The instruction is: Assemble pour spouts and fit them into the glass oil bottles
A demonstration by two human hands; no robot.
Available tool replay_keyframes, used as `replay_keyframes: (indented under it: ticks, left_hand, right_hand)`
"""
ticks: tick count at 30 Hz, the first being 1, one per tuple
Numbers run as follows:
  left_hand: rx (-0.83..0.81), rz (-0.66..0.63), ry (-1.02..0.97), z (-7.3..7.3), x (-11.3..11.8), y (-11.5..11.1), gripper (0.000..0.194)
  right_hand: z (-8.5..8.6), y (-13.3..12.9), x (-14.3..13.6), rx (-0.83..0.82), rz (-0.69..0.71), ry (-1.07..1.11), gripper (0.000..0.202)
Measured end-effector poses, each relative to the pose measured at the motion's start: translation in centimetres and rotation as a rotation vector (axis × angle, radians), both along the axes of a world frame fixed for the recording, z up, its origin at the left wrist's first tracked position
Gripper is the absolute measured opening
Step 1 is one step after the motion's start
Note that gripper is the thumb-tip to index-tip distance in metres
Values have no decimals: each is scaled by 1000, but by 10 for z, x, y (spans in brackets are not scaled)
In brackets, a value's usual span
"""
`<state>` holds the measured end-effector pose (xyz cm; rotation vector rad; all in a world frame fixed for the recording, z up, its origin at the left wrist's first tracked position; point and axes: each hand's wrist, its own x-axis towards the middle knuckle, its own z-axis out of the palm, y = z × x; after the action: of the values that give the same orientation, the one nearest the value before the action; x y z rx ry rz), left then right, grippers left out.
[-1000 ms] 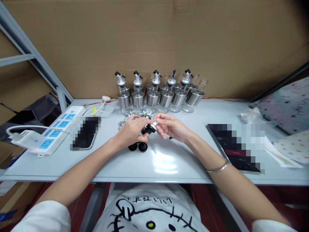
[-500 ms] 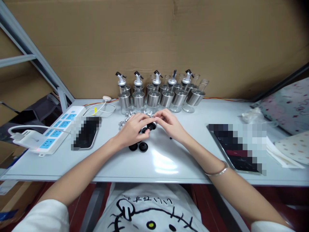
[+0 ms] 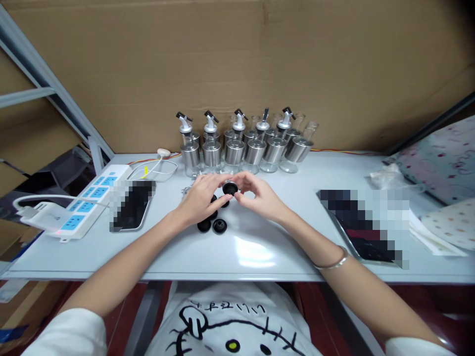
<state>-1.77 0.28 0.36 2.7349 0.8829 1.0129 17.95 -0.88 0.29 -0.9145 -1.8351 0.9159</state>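
Observation:
Between my two hands, over the middle of the table, is a pourer spout (image 3: 230, 189) with its black stopper side towards me and a silver rim above. My left hand (image 3: 202, 200) grips it from the left with thumb and fingers. From the right, my right hand (image 3: 258, 198) has its curled fingers and thumb on it. Just below lie several black stoppers; one round black stopper (image 3: 219, 226) rests nearest me. Silver pourer parts (image 3: 186, 190) lie beyond my left hand, mostly hidden by it.
Glass bottles with steel sleeves (image 3: 234, 152) stand in rows at the back, several topped with pourers. A power strip (image 3: 94, 202) and a phone (image 3: 133, 205) lie left. A tablet (image 3: 356, 227) is at right. Cardboard (image 3: 222, 59) closes off the back.
My hands have drawn slightly apart around the pourer spout. It now shows its black underside and silver rim, where before fingers covered much of it.

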Motion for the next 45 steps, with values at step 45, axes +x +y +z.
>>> replay_keyframes:
  ticks: [45]
  left_hand:
    - [-297, 93, 73, 6, 6, -5, 17]
  right_hand:
    - [1, -7, -5, -32, 39, -35, 27]
